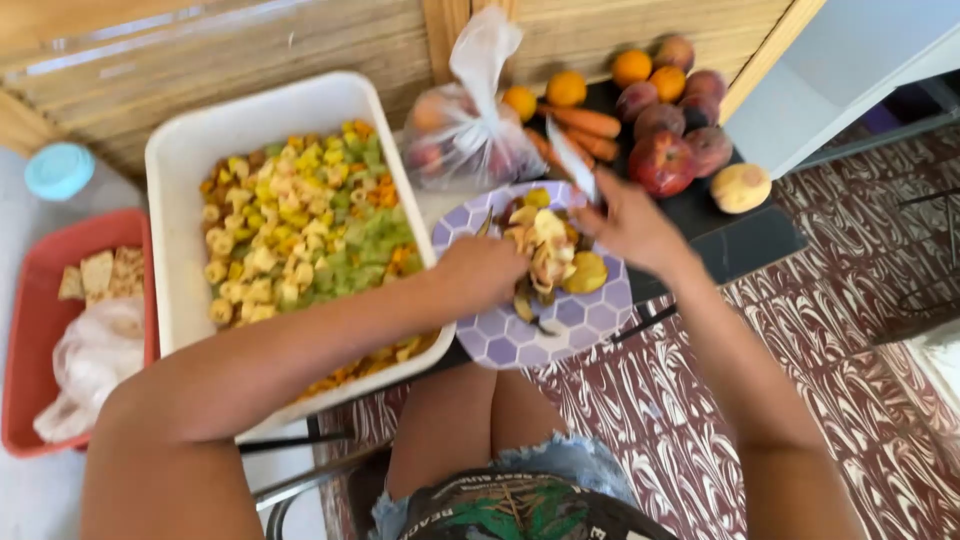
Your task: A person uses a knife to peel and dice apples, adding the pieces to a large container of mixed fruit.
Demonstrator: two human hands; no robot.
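Note:
My left hand (485, 272) rests on a purple plate with a honeycomb pattern (500, 335) and grips a piece of fruit among peels and fruit scraps (548, 252) piled there. My right hand (628, 222) is at the plate's far right edge, shut on a knife whose blade (571, 158) points up and away. A yellow fruit piece (587, 272) lies on the plate between the hands.
A white tub (190, 150) of chopped yellow, green and orange fruit sits left of the plate. A clear bag of fruit (462, 130), oranges, carrots (585, 120), peaches and apples (662, 160) lie on a black tray behind. A red tub (40, 310) with crackers stands far left.

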